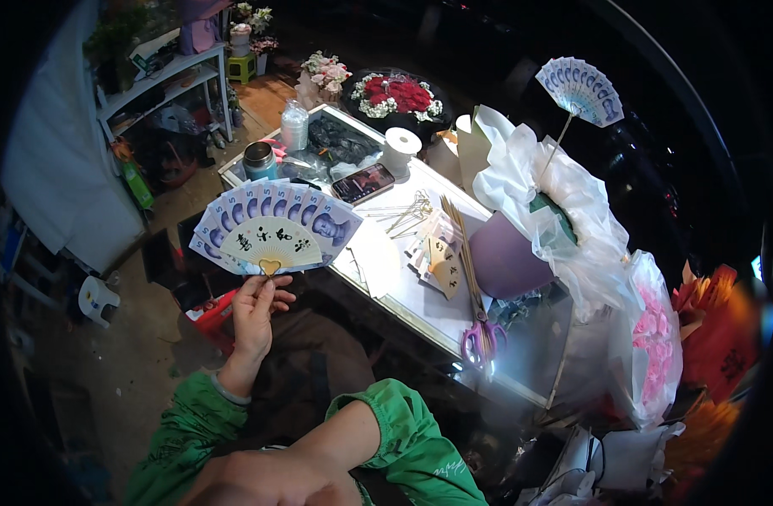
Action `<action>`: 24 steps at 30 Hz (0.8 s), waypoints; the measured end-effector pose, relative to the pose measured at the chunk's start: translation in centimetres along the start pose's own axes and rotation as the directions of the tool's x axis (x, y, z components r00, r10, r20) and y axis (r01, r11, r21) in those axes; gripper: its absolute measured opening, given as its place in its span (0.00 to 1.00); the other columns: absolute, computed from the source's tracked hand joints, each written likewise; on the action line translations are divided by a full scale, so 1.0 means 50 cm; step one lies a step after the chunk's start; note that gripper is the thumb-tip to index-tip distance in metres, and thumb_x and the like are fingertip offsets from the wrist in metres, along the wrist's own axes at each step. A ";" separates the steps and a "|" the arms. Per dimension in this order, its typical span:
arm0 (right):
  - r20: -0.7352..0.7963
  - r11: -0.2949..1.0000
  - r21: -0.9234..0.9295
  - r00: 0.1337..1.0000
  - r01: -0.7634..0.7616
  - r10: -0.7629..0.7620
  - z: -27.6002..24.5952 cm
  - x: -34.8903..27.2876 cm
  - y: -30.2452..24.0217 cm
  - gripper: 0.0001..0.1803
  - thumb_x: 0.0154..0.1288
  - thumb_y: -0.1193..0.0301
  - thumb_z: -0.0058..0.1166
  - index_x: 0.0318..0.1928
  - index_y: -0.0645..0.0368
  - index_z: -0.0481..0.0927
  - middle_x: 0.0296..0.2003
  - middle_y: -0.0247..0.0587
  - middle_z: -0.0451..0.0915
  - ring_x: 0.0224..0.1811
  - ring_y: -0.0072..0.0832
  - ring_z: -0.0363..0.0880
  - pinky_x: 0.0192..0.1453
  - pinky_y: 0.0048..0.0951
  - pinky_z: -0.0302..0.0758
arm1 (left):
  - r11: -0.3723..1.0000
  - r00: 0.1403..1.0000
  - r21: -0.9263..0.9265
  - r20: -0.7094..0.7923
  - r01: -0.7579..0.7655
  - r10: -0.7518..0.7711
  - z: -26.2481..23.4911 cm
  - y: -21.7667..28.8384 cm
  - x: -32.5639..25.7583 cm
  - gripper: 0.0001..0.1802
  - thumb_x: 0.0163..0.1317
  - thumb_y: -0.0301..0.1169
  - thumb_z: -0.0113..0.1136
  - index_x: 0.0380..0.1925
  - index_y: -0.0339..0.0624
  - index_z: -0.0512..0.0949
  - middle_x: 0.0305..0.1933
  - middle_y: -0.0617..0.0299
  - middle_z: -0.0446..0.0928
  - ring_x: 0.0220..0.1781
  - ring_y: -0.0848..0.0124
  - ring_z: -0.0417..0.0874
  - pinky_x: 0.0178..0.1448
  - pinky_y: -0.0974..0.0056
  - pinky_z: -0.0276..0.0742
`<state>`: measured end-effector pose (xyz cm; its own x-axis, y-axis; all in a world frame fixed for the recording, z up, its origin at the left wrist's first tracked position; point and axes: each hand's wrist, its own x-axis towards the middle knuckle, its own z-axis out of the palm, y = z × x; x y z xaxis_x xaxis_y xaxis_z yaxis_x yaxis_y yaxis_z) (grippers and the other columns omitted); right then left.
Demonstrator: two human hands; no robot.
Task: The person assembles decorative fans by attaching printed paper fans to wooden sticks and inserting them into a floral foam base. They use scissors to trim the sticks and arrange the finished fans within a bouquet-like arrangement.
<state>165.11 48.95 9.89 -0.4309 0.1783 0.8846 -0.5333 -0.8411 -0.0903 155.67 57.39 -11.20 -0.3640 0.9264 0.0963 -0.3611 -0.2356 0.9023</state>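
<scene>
We record the banknote fan [277,226] held up in front of the tabletop [441,333], near its left corner, spread side covering part of the near edge. The notes are purple and overlap in an arc around a pale fan-shaped card [272,239] with dark lettering; a gold heart-shaped piece [270,266] sits at the base. The left hand [253,319] grips the fan there from below, fingers closed on it. The right hand [260,481] is low and very close to the lens, so blurred that we cannot tell whether its fingers are open or closed. On the tabletop, just beyond the fan, we log a phone [363,184]; toward the left corner, an open blue container [260,161], with a stack of clear cups [294,126] near the left edge. A white spool [401,152] stands near the far edge. Purple-handled scissors [473,344] lie at the near edge toward the right end, beside a bundle of thin sticks [464,261]. A purple cylindrical form [506,257] stands behind these, touching the white-wrapped bouquet [601,202]. Above that bouquet we note a second banknote fan [582,88], raised on a stick.
</scene>
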 end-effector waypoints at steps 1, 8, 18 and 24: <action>0.040 0.997 -0.017 0.996 0.081 -0.080 -0.009 0.009 0.010 0.09 0.60 0.82 0.46 0.42 0.73 0.70 0.39 0.48 0.72 0.38 0.33 0.75 0.37 0.26 0.72 | 1.000 1.000 -0.006 0.011 0.004 -0.004 0.001 0.000 -0.001 0.10 0.68 0.30 0.46 0.43 0.36 0.72 0.43 0.52 0.79 0.33 0.72 0.81 0.34 0.74 0.74; -0.047 0.897 -0.440 0.999 -0.043 0.025 0.018 -0.029 -0.032 0.10 0.58 0.73 0.51 0.38 0.65 0.72 0.35 0.44 0.72 0.37 0.36 0.73 0.40 0.31 0.71 | 1.000 0.999 0.001 0.029 0.017 -0.017 0.011 0.002 -0.006 0.11 0.67 0.29 0.46 0.45 0.35 0.73 0.42 0.51 0.79 0.33 0.72 0.82 0.34 0.73 0.75; -0.045 -0.737 -0.335 0.791 -0.587 -0.610 -0.146 -0.206 -0.212 0.16 0.59 0.80 0.52 0.49 0.64 0.72 0.39 0.44 0.74 0.36 0.30 0.75 0.38 0.26 0.73 | 0.999 0.991 -0.051 0.131 0.015 -0.008 0.031 0.026 -0.052 0.12 0.65 0.28 0.49 0.45 0.32 0.73 0.42 0.55 0.78 0.36 0.70 0.82 0.35 0.72 0.76; -0.201 -0.785 -0.273 0.831 -0.556 -0.518 -0.149 -0.233 -0.183 0.19 0.59 0.80 0.50 0.52 0.61 0.73 0.45 0.47 0.72 0.46 0.38 0.71 0.48 0.31 0.70 | 0.998 0.971 -0.024 0.231 -0.055 0.059 0.021 0.053 -0.088 0.14 0.66 0.26 0.47 0.50 0.32 0.71 0.44 0.59 0.77 0.43 0.70 0.81 0.39 0.71 0.78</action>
<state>169.58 58.36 -2.99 -0.2284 0.6869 0.6900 0.4599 0.7008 -0.5454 157.20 52.99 -8.78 -0.1768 0.9537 0.2433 -0.3612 -0.2928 0.8853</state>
